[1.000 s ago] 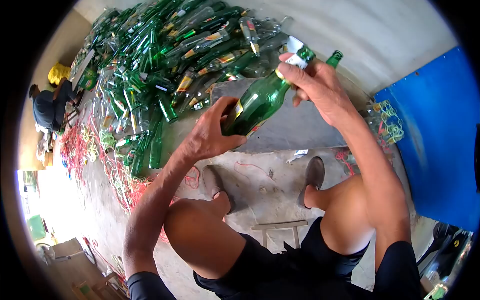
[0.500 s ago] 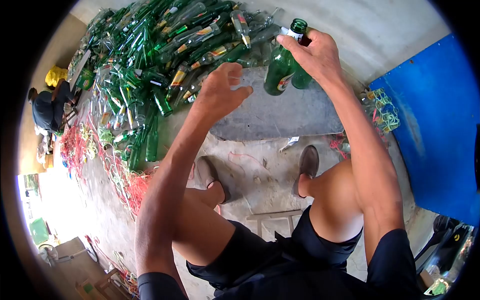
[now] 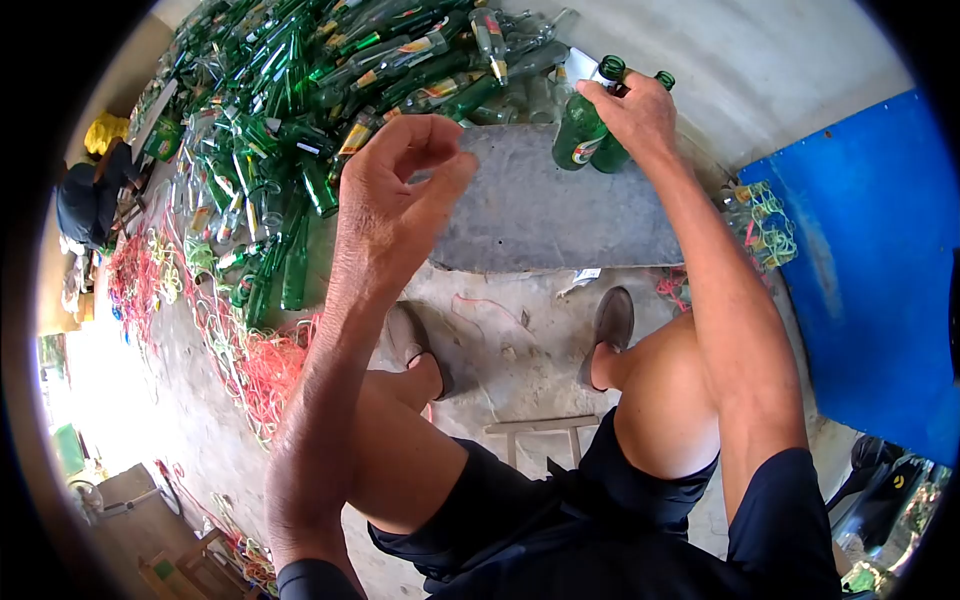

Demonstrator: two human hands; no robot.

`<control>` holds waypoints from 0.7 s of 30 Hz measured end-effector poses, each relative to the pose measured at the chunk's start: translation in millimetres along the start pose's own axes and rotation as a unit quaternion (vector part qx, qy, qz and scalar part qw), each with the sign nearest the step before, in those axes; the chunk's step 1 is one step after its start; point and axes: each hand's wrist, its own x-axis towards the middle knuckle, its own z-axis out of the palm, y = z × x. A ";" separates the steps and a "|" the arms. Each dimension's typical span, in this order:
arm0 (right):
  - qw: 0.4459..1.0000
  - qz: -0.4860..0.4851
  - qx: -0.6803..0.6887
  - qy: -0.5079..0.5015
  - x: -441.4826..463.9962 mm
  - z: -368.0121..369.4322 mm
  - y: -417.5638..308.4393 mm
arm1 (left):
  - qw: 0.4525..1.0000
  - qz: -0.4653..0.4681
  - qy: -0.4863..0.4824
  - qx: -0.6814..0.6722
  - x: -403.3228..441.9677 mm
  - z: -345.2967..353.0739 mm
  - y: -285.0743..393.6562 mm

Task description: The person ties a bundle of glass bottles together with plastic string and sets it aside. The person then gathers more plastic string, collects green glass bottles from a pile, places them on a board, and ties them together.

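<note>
On the far right part of a grey board (image 3: 540,225), green glass bottles stand close together. My right hand (image 3: 638,115) is closed around the upper part of the front green bottle (image 3: 580,132), its thumb near the neck. A second green bottle (image 3: 610,155) stands right behind; its neck shows past my knuckles, and I cannot tell if my fingers grip it too. My left hand (image 3: 400,185) is raised above the board's left edge with curled fingers, the thumb apart from them. Nothing shows between those fingers.
A large heap of mostly green bottles (image 3: 300,90) lies at the upper left. Tangled red and pale strings (image 3: 265,370) spread over the floor. A blue panel (image 3: 870,260) leans on the right. Another person (image 3: 90,200) sits far left.
My left hand has moved toward me and left, away from the bottles. My right hand and the bottles have shifted slightly to the right, and the bottles now look more upright.
</note>
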 end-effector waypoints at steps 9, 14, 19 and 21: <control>0.997 0.067 -0.013 -0.020 2.4 15.0 8.5 | 1.000 -0.003 -0.015 0.022 -1.2 5.5 0.9; 0.998 0.049 -0.029 0.002 3.9 25.3 22.0 | 1.000 -0.008 -0.018 0.019 -4.4 6.0 4.8; 0.995 0.076 -0.061 0.000 7.1 23.8 17.7 | 0.999 -0.014 -0.021 0.025 -4.3 5.1 3.0; 0.993 0.100 -0.062 -0.008 7.6 23.6 17.1 | 0.999 -0.011 -0.024 0.035 -4.1 4.8 2.9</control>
